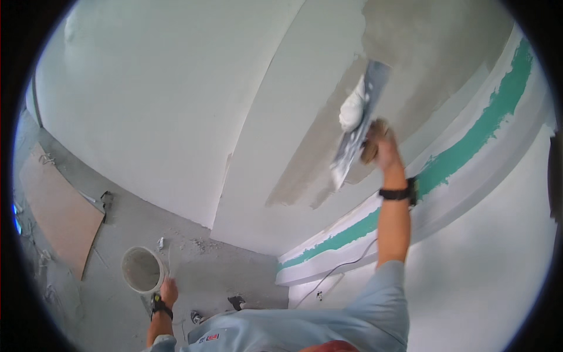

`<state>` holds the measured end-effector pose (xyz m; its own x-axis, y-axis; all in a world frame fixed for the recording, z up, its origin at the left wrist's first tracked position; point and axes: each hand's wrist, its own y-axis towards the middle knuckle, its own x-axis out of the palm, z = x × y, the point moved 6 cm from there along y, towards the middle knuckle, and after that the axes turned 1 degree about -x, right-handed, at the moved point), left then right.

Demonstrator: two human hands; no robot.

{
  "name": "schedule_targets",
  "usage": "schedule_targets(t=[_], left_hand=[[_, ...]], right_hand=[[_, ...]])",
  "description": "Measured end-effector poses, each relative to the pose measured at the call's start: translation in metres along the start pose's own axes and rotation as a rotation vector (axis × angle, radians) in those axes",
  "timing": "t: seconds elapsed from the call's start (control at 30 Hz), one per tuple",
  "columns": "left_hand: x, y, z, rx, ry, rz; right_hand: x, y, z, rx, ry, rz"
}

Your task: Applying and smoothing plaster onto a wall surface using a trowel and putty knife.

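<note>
My right hand (381, 144) is raised to the wall and closed around the handle of a long plastering trowel (370, 94). A thick lump of white plaster (352, 108) clings to the trowel's blade, which tilts across a damp grey-brown coated patch (319, 149) of the wall. Whether the blade touches the surface I cannot tell. Low on the left, my left hand (169, 291) is closed on a pale flat-bladed tool (174, 258), its exact kind unclear. Right beside that hand is a whitish bucket (142, 270), with its inside partly visible.
A green band (469, 152) runs along the white wall trim on the right. From near it hangs a thin cable (337, 270). A tan board (58, 205) lies on the grey floor (126, 211) at left, with scraps around it. Crumbled debris (202, 243) lies by the wall's foot.
</note>
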<state>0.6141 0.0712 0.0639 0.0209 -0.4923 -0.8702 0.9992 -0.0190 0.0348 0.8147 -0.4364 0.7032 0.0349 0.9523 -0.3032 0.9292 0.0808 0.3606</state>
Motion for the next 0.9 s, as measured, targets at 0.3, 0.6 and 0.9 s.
schedule_targets(t=[0.3,0.6,0.9], left_hand=[[0.103,-0.137,-0.101,-0.506,0.204,-0.638],[0.113,-0.135,-0.15,-0.332,-0.217,-0.484],[-0.062,-0.048,0.011,-0.903,-0.692,-0.248]], right_hand=[[0.012,0.116,-0.13,-0.374,-1.599,0.129],[0.057,0.05,0.055,-0.46,-1.703,-0.246],[0.121,-0.064,0.342,-0.415,-1.623,-0.187]])
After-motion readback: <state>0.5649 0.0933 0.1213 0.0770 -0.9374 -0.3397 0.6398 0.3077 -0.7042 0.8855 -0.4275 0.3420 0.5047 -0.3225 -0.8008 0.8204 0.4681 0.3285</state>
